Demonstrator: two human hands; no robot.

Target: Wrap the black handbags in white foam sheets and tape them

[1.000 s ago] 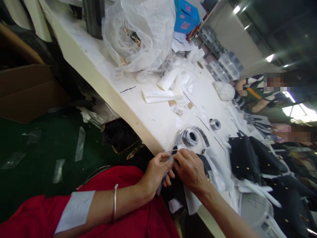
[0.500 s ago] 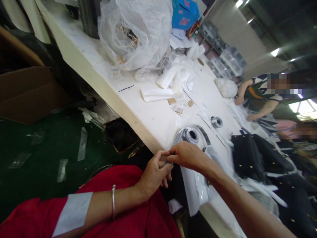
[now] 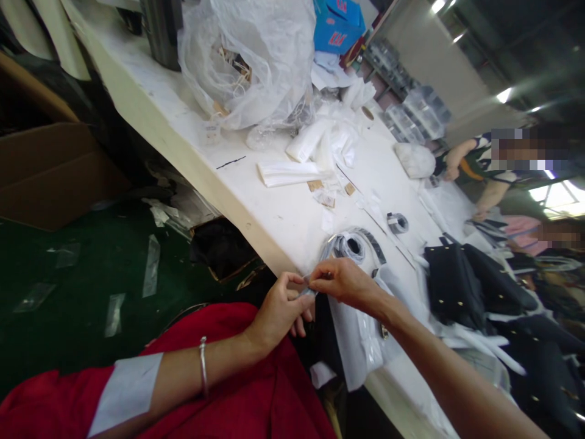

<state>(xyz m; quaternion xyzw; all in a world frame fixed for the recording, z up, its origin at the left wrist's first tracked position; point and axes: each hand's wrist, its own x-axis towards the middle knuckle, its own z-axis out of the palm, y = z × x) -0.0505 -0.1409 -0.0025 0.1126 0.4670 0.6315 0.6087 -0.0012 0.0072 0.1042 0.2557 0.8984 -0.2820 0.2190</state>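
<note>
My left hand [image 3: 280,312], a metal bangle on its wrist, is closed in a pinch at the table's near edge. My right hand [image 3: 345,284] meets it fingertip to fingertip, also pinching. Between them shows a small translucent strip [image 3: 308,292], partly covered by the fingers; its exact kind is hard to make out. Just beyond the right hand lies a roll of grey translucent strip [image 3: 351,245] on the white table [image 3: 269,225]. Below the right forearm, a translucent white plastic sheet [image 3: 351,341] hangs over the edge.
A large plastic bag [image 3: 256,67] with strung tags stands farther left, near a blue box [image 3: 339,27]. Folded white sheets [image 3: 287,173] and a smaller roll [image 3: 397,224] lie on the table. Black pieces with studs [image 3: 452,283] are piled right. A co-worker [image 3: 484,164] works across the table.
My hands have shifted slightly left and up, still together, and more of the translucent strip shows between the fingers. The co-worker's hands have moved apart.
</note>
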